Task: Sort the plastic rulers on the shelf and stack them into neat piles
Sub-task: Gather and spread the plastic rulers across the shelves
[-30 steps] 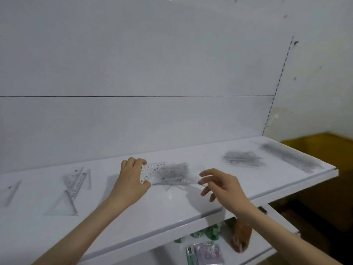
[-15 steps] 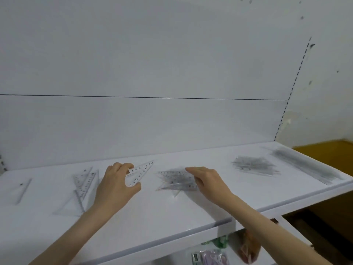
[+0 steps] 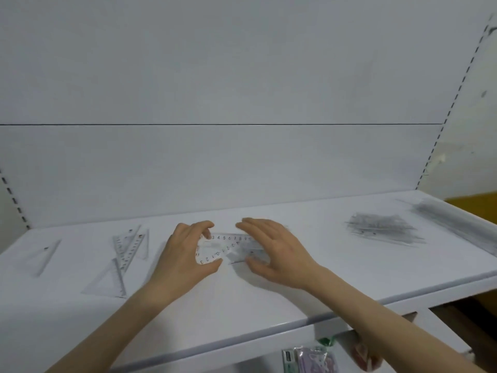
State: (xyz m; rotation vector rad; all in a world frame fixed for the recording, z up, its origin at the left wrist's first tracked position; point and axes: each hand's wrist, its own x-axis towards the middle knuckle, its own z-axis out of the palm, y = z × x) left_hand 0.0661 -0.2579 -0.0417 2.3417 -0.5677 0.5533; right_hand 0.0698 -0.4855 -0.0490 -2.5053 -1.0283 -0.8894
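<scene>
Head view: both my hands are down on the white shelf [image 3: 242, 305], meeting near its middle.
Grip, left side: my left hand [image 3: 185, 254] has fingers and thumb curled round the left end of the numbered ruler [image 3: 228, 239], pinching it from the far and near edges.
Cover, right side: my right hand [image 3: 279, 251] lies spread, fingers fairly straight, flat over the small pile [image 3: 252, 250]. The thumb sits at the pile's near edge, and nothing is gripped that I can see.
Where the ruler is: the clear triangle sits right between the two hands. It seems to lie on top of the small pile, though I can't tell whether it is fully seated.
Long axis: the numbered edge runs left to right, roughly along the shelf's front edge, and a second scale slants down towards my left thumb.
Nearer hand: the left owns the ruler's left end, and the right is over its right end and the pile.
What the move turns on: I reckon it needs a small slide rightwards and a slight turn, so its edges match the pile under my right palm.
Other stacks: loose triangles [image 3: 121, 261] lie just left of my left wrist and a lone ruler [image 3: 45, 255] lies farther left. A grey heap [image 3: 382, 230] and a long stack [image 3: 457, 222] sit well off to the right.
Risk, as I judge it: slick clear plastic, so a hard push could fan the pile out.
</scene>
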